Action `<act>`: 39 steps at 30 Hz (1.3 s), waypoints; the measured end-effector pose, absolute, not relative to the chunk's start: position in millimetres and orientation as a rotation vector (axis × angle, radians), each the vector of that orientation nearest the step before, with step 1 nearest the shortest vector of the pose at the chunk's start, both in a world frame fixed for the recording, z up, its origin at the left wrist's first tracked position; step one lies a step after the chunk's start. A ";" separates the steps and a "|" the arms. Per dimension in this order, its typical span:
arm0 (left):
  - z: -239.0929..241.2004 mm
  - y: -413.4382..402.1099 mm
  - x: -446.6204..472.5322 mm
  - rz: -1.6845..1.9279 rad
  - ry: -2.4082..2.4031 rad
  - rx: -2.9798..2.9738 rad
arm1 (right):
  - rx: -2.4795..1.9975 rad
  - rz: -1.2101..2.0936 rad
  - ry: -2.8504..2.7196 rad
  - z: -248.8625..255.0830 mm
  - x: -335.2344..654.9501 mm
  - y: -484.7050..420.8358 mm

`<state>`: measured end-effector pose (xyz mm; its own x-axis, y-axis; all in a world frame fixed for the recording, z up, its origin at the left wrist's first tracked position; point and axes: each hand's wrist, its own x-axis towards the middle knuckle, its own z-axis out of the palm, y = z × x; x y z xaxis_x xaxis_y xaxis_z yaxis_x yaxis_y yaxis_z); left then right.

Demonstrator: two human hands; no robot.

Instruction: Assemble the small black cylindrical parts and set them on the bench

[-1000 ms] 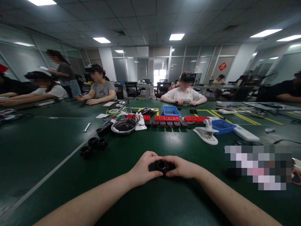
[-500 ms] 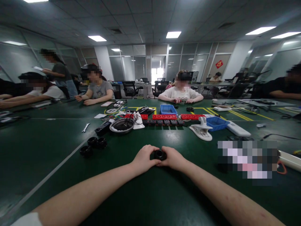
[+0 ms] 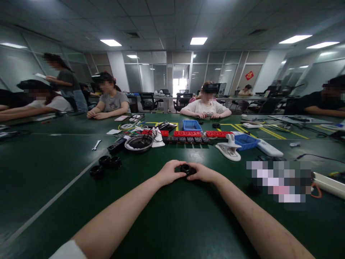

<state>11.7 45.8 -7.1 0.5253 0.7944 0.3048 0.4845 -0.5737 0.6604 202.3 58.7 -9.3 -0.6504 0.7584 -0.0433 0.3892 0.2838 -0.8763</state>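
Between my two hands is a black ring-shaped part (image 3: 185,168), like a small wheel, with its round hole facing up. My left hand (image 3: 170,173) pinches it from the left side, thumb nearest me and fingers on the far side. From the right, my right hand (image 3: 204,172) closes on the same part, its fingertips hidden partly behind it. The part is at or just above the green table (image 3: 172,216); I cannot tell which. Off to the left stand three similar black ring-shaped parts (image 3: 97,172) grouped together.
Beyond my hands lie a round metal bowl (image 3: 138,144), a white clip stand (image 3: 229,148), red socket strips (image 3: 188,133) and blue bins (image 3: 246,142). A wrench (image 3: 96,145) lies at the left. Across the table sits a person (image 3: 206,104); others are at both sides.
Both hands, still gripping the black ring-shaped part, have moved slightly away from me and to the right. The camera view has shifted a little.
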 end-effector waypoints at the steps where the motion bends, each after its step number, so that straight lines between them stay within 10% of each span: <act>1: -6.6 46.2 11.2 0.813 1.027 2.246 | -1.021 1.354 -2.176 -8.9 202.9 59.5; 13: -22.3 31.1 26.3 1.058 1.432 2.066 | -1.600 0.258 -2.160 -30.8 174.9 41.9; 24: -8.1 26.1 15.0 0.842 1.032 2.183 | -1.058 1.225 -2.208 -8.7 202.9 39.7; 34: -15.5 22.0 26.2 0.940 1.360 2.169 | -1.633 0.219 -2.205 -23.2 175.4 27.6; 39: -12.5 20.3 23.3 0.906 1.306 2.240 | -1.329 0.545 -2.263 -21.8 184.2 32.2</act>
<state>23.3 20.3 -12.5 0.3562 0.8726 0.3341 0.6185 -0.4882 0.6157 184.2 32.2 -21.8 -0.4297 0.8840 0.1844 0.7033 0.4557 -0.5457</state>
